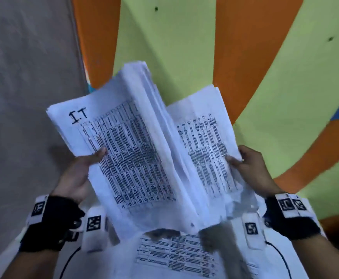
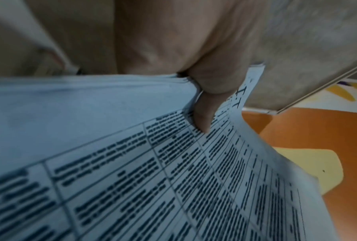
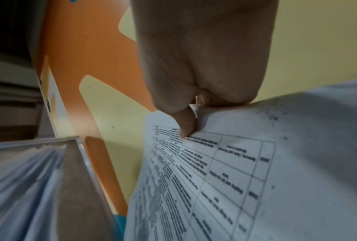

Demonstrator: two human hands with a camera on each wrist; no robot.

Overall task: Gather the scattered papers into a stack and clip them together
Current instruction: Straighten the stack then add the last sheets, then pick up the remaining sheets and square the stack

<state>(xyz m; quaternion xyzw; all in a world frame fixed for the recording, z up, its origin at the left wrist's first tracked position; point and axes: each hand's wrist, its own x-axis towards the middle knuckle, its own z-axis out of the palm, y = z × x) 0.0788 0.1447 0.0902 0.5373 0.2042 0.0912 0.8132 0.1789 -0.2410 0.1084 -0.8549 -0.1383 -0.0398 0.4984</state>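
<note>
Writing: the top sheet of the left bundle [image 1: 116, 150] bears handwritten "I.T" at its upper corner, above a printed table; the table's print is too blurred to read. The right bundle [image 1: 202, 150] carries a similar printed table, also unreadable.
Left hand [image 1: 78, 176]: raised in front of the body, thumb [image 2: 202, 120] laid across the top sheet's printed face, the other fingers hidden behind the paper; it grips the left bundle at its near edge.
Right hand [image 1: 253, 170]: raised level with the left, thumb [image 3: 186, 124] pressed on the printed page near its corner, fingers curled behind; it pinches the right bundle's outer edge.
Papers: both bundles are held in the air, leaning together in a V so that their inner edges meet between the hands, the left one thick and fanned at its far end.
Loose sheet [image 1: 174, 252]: a further printed page lies flat below the hands, close to the body.
Wrists: black straps [image 1: 49, 224] with white tags bearing square black-and-white markers on both.
Surface: orange and pale green panels [image 1: 184, 47] beyond the papers; grey floor [image 1: 23, 77] to the left.
</note>
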